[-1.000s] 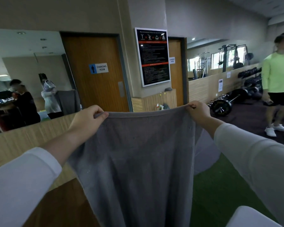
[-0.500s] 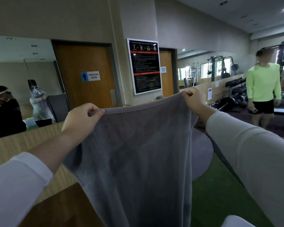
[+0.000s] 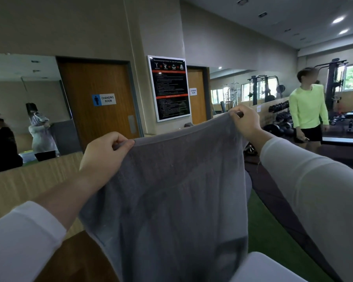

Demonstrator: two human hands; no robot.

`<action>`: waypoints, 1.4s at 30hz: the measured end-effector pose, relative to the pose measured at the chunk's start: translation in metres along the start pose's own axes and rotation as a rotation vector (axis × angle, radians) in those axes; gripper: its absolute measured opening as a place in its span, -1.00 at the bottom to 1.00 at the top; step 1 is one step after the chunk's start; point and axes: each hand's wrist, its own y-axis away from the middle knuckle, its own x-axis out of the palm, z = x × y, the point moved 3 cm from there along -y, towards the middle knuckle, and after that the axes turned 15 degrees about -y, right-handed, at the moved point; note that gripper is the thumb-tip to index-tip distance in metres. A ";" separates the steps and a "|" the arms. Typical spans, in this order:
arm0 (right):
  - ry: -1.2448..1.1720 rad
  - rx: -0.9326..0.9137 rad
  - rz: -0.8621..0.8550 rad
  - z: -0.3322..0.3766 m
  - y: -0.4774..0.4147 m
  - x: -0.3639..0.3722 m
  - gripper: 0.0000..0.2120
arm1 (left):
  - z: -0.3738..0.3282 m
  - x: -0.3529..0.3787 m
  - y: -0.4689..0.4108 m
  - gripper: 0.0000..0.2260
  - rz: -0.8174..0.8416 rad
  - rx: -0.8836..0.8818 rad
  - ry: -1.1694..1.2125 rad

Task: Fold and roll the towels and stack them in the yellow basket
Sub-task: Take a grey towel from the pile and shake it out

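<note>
Out in front of us, held up in the air, the towel (image 3: 171, 200) hangs full width from its top hem. Our left hand (image 3: 104, 157) pinches the left corner, thumb over curled fingers. Our right hand (image 3: 246, 123) pinches the right corner, higher and further out, so the hem slopes up to the right. Both grips are tight on cloth, with nothing else held. Cloth reads as one layer as far as we can tell, with light wrinkles and no crease line visible. Its lower end runs out of view at the bottom, so we can't tell whether it touches the wood top (image 3: 75, 257) below. Our read on status: early on this towel, spread and squared for a first fold. Fold not made, roll not started, nothing stacked from it. The basket is not in view, so we can't count finished rolls or say how many towels remain. A white object (image 3: 263, 267) at lower right is cut off and can't be identified. Left on this one: fold, roll, place in basket. A bystander (image 3: 308, 106) in a green shirt stands well apart at right, not in our way.
</note>
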 end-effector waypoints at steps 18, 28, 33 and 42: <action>0.075 0.103 -0.006 0.009 0.093 -0.196 -0.82 | -0.151 -0.051 0.135 -0.87 0.026 0.150 0.009; 0.072 0.154 0.010 0.021 0.167 -0.299 -0.82 | -0.222 -0.092 0.244 -0.86 0.068 0.096 0.011; 0.068 0.156 0.030 0.027 0.193 -0.345 -0.81 | -0.261 -0.108 0.294 -0.86 0.083 0.062 0.013; 0.033 0.119 0.105 0.026 0.223 -0.432 -0.79 | -0.343 -0.127 0.365 -0.91 0.106 -0.032 0.002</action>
